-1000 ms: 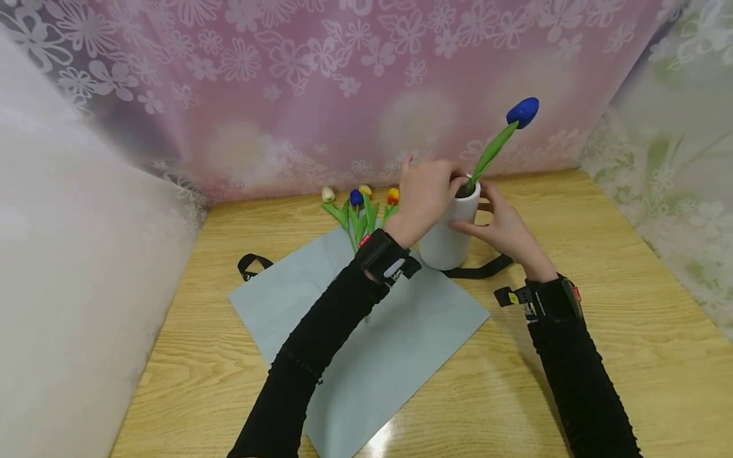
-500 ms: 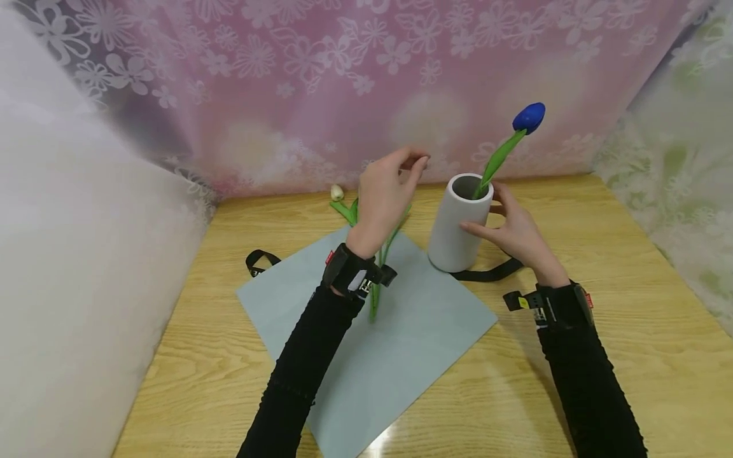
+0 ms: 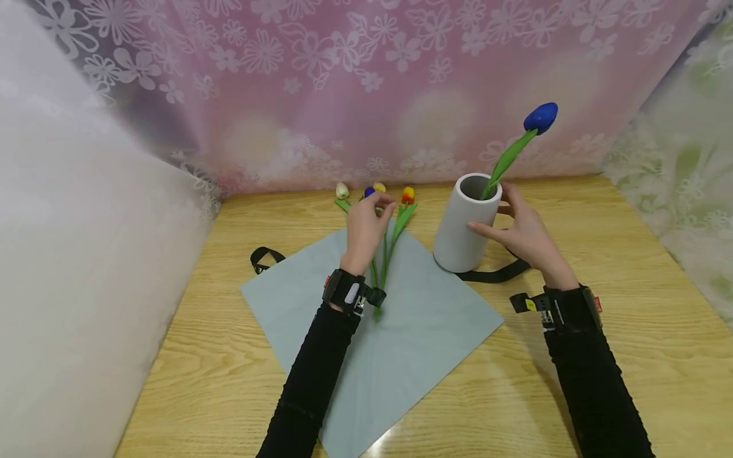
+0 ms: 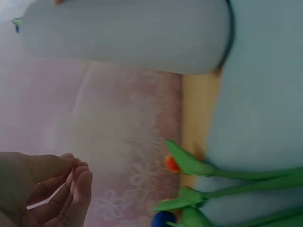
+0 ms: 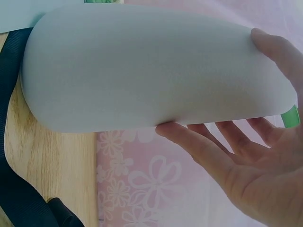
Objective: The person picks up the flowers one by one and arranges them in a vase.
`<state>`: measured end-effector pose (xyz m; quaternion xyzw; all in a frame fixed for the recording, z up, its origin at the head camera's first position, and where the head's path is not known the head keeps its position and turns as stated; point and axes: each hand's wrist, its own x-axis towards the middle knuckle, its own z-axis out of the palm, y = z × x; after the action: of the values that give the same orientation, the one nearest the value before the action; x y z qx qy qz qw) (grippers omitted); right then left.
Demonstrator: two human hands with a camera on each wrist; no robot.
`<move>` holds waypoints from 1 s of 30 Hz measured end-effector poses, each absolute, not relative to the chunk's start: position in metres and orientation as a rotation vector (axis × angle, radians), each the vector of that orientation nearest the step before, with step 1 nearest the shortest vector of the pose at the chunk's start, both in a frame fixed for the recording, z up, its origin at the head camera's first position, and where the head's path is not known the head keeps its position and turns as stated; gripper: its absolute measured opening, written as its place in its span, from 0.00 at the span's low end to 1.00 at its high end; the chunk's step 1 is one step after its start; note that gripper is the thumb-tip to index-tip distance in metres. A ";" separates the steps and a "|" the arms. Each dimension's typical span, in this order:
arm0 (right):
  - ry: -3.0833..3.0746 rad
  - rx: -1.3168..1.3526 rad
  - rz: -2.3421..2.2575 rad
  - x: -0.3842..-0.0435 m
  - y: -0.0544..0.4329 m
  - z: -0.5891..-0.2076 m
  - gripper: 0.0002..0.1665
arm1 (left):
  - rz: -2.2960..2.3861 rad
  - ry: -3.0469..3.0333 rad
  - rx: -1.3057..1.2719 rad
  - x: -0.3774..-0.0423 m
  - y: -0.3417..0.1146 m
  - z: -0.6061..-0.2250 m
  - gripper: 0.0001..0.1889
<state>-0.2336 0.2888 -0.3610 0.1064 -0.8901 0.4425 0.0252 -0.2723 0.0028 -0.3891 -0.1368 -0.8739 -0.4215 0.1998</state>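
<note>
The left hand (image 3: pixel 368 230), fingertips bunched on nothing visible, hovers nearest the loose tulips (image 3: pixel 404 217), which lie lengthwise near to far, heads far, left of the white vase (image 3: pixel 454 238) that the right hand (image 3: pixel 529 235) grips.

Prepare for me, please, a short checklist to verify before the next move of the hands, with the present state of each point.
1. White vase steadied: ok, the right hand holds its side.
2. Room for another stem: ok, only one blue tulip stands in it, leaning to one side.
3. Left hand free: ok, its fingertips are together with nothing visible between them.
4. Lying tulips well separated: not ok, their stems crowd together toward the lower ends on the grey-blue sheet.
5. Black strap clear of the vase's base: cannot tell, it may run underneath.
</note>
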 end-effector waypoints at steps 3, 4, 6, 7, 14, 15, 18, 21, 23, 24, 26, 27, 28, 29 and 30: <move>-2.757 0.331 1.375 -0.233 0.288 -0.362 0.57 | -1.155 -2.496 -0.349 -0.274 0.001 -0.406 0.08; -2.758 0.330 1.378 -0.233 0.287 -0.362 0.57 | -1.139 -2.509 -0.342 -0.274 0.001 -0.409 0.08; -2.760 0.331 1.384 -0.233 0.287 -0.363 0.57 | -1.104 -2.532 -0.328 -0.273 0.000 -0.415 0.08; -2.759 0.328 1.388 -0.233 0.287 -0.364 0.57 | -1.087 -2.547 -0.327 -0.273 0.000 -0.417 0.08; -2.738 0.334 1.411 -0.232 0.290 -0.364 0.57 | -0.964 -2.725 -0.346 -0.273 0.003 -0.427 0.08; -2.739 0.330 1.411 -0.232 0.290 -0.364 0.57 | -0.950 -2.751 -0.347 -0.273 0.004 -0.428 0.08; -2.733 0.340 1.409 -0.232 0.290 -0.363 0.56 | -0.893 -2.843 -0.335 -0.272 0.005 -0.431 0.08; -2.729 0.343 1.408 -0.232 0.289 -0.363 0.55 | -0.850 -2.935 -0.314 -0.271 0.007 -0.433 0.08; -2.729 0.344 1.405 -0.232 0.289 -0.363 0.55 | -0.818 -2.977 -0.302 -0.271 0.008 -0.434 0.09; -2.730 0.344 1.402 -0.232 0.289 -0.362 0.55 | -0.804 -2.990 -0.300 -0.272 0.009 -0.435 0.09; -2.732 0.345 1.398 -0.233 0.289 -0.362 0.55 | -0.783 -3.005 -0.307 -0.273 0.009 -0.436 0.10; -2.733 0.345 1.398 -0.233 0.289 -0.362 0.55 | -0.768 -3.008 -0.308 -0.273 0.009 -0.437 0.10; -2.736 0.344 1.396 -0.234 0.289 -0.362 0.55 | -0.764 -3.008 -0.310 -0.274 0.009 -0.438 0.09; -2.739 0.343 1.395 -0.234 0.289 -0.362 0.55 | -0.757 -3.009 -0.312 -0.274 0.009 -0.439 0.07; -2.740 0.342 1.397 -0.235 0.289 -0.362 0.55 | -0.754 -3.010 -0.314 -0.275 0.008 -0.439 0.05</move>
<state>-0.2346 0.2887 -0.3624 0.1104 -0.8852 0.4512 0.0236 -0.2745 0.0084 -0.4392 -0.1005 -0.9651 -0.2416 0.0114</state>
